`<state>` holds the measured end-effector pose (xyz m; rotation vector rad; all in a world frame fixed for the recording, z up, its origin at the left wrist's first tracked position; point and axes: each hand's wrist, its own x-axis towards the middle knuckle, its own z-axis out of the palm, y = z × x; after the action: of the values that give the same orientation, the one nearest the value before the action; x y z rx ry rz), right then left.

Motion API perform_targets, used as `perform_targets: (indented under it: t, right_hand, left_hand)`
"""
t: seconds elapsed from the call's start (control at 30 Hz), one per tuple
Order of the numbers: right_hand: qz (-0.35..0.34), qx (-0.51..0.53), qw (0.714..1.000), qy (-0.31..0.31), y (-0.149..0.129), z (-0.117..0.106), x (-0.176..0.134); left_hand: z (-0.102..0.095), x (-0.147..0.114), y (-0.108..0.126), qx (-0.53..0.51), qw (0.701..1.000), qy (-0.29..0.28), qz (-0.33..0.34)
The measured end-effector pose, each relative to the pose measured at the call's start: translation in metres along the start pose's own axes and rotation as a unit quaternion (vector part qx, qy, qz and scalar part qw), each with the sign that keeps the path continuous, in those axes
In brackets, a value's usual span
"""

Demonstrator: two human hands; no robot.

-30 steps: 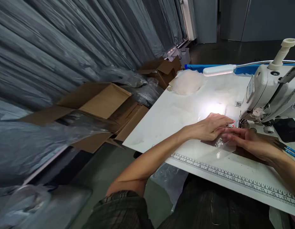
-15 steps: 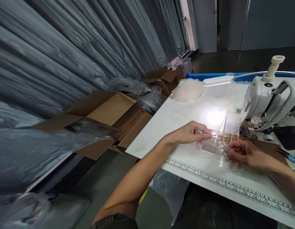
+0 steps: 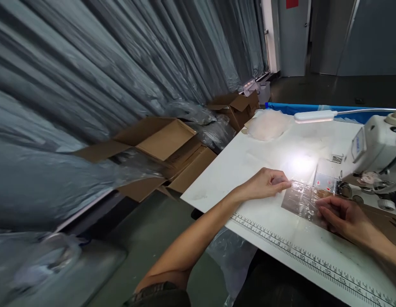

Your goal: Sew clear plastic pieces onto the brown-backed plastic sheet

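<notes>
A clear, shiny piece of plastic film (image 3: 302, 202) stretches between my two hands, just in front of the sewing machine (image 3: 375, 145). My left hand (image 3: 271, 182) pinches its left upper edge between thumb and fingers. Closed at the film's right side is my right hand (image 3: 342, 215), its fingertips partly hidden. The machine's needle plate (image 3: 326, 181), marked with red spots, lies right behind the film. Brown sheet material (image 3: 380, 219) shows beside my right wrist.
A ruler strip (image 3: 302, 257) runs along the front edge of the white table (image 3: 214, 183). A pale round pile of thin pieces (image 3: 268, 124) and a white lamp (image 3: 315, 116) stand at the back. Open cardboard boxes (image 3: 167, 138) and plastic bags lie left of the table.
The view has swung right, so boxes and machine appear shifted. The film lies flatter and lower against the table, still held at both sides by my hands.
</notes>
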<state>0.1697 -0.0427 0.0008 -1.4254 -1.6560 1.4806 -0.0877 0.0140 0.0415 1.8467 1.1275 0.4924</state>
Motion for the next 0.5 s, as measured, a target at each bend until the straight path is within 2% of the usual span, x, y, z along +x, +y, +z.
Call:
perform_targets:
  t: [0.07,0.17,0.27,0.4,0.43,0.5]
  right_hand:
    - [-0.063,-0.102,0.993,0.021,0.003,0.002,-0.004]
    - [-0.167,-0.231,0.958,0.023,0.006,0.007,-0.008]
    - [-0.257,-0.339,0.903,0.062,0.007,0.018,-0.008]
    - [-0.371,-0.414,0.825,0.102,0.002,0.039,-0.002]
    - [-0.4,-0.418,0.81,0.093,0.001,0.044,0.0]
    - [-0.45,-0.421,0.783,0.082,-0.002,0.054,0.008]
  left_hand:
    - [0.001,-0.011,0.001,0.03,0.999,-0.005,0.032]
    - [0.0,-0.025,-0.001,0.072,0.995,0.018,0.063]
    - [-0.011,-0.035,-0.01,0.131,0.988,0.072,0.035]
    - [-0.037,-0.042,-0.024,0.165,0.984,0.067,0.004]
    - [-0.044,-0.042,-0.028,0.161,0.983,0.088,0.007]
    - [-0.054,-0.041,-0.036,0.154,0.974,0.167,0.017]
